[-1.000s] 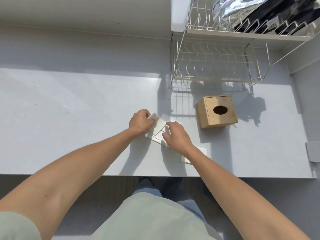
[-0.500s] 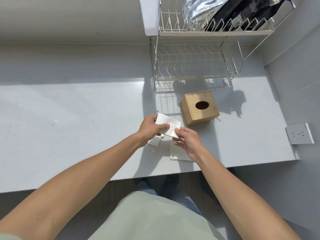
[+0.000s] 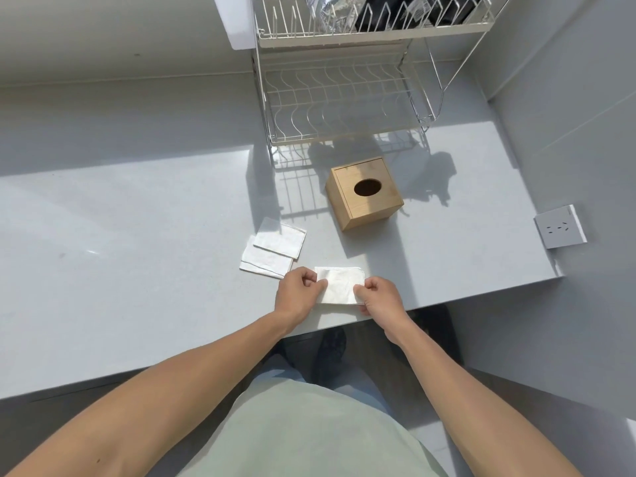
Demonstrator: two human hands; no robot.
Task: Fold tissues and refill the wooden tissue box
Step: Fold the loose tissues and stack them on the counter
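A white tissue [image 3: 340,285] lies folded near the counter's front edge, pinched at both ends. My left hand [image 3: 297,296] grips its left edge and my right hand [image 3: 378,297] grips its right edge. Two more folded tissues [image 3: 273,247] lie overlapping on the counter, up and to the left of my hands. The wooden tissue box [image 3: 364,192] stands farther back to the right, its lid on and its oval hole dark; nothing shows inside.
A white wire dish rack [image 3: 344,98] stands against the wall behind the box, with foil and dark packets on its upper tier. A wall socket [image 3: 559,231] sits on the right wall. The grey counter [image 3: 120,253] stretches left; its front edge runs just below my hands.
Both hands moved from the tissue pile toward the counter's front edge, carrying one tissue with them. The two other tissues are now uncovered. The view shifted.
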